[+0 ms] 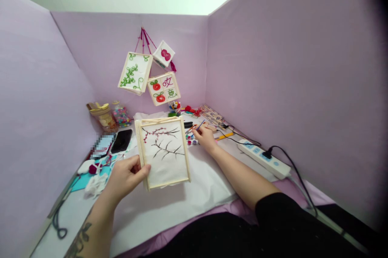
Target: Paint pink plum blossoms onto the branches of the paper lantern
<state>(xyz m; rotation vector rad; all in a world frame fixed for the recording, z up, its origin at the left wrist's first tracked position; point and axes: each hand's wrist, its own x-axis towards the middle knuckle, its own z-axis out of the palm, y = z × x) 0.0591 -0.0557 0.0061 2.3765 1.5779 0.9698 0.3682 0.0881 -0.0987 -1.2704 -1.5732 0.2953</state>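
Framed panel: it is in front of you, face toward you and close to upright, over the white table; whether its lower edge touches the cloth I cannot tell.

Left hand: you clasp the panel by its left side, thumb on the front, fingers behind. Keep that thumb near the wooden border, since pressing on the white sheet could smudge it or make it give.

Right hand: you pinch what looks like a slim blue brush, reaching out over the paint pots. Keep the pinch light, and turn the tip rather than pushing it down.

Paint pots: they sit in a small cluster just under your fingers. Contact between tip and paint is too small to make out. A little colour, wiped on the rim, should suit such fine marks better than a full load.

Branches: dark strokes cross the upper half, with pink-red dots mostly at top left; the lower part is bare white. A drip there would show badly, so better bring a loaded tip in from the side.

Power strip: it lies beside your right forearm, cables running across the table; lift your wrist clear of them.
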